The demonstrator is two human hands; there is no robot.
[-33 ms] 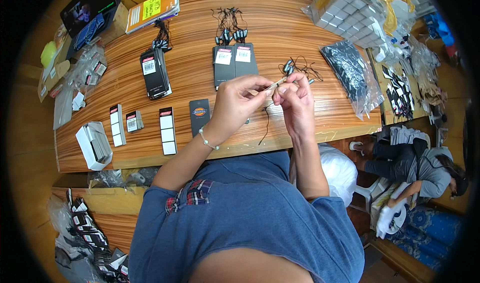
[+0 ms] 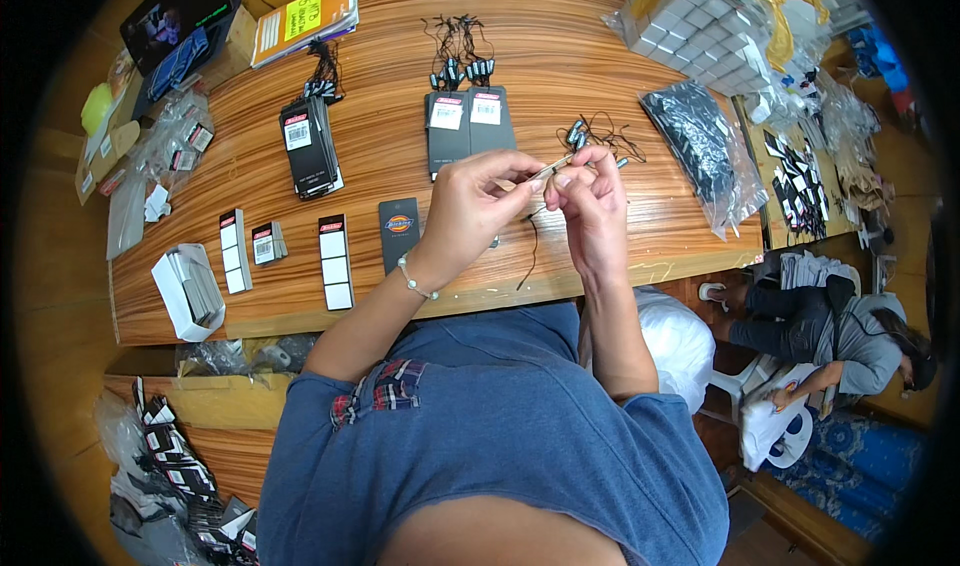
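My left hand (image 2: 482,201) pinches a thin hang tag (image 2: 550,168), seen nearly edge-on above the table. Close against it, the closed fingers of my right hand (image 2: 590,196) pinch at the tag's end; fingertips partly hide what they grip, perhaps a cord. A dark cord (image 2: 532,256) hangs down by the left fingers. Just beyond the right hand lies a loose bunch of black tag strings (image 2: 600,141) with small pale-blue and black ends. To the left of my left hand lies a single dark hang tag (image 2: 400,228) with an orange emblem.
Strung dark tags stand in stacks (image 2: 470,131) and a further pile (image 2: 310,146). Sticker strips (image 2: 335,266) and a white box of cards (image 2: 190,291) lie left. A bag of black strings (image 2: 700,156) and wrapped white boxes (image 2: 700,31) sit right. A co-worker (image 2: 850,336) sits at right.
My hands stay almost in place, the right one shifting very slightly. The co-worker's hand and the white item in it have moved.
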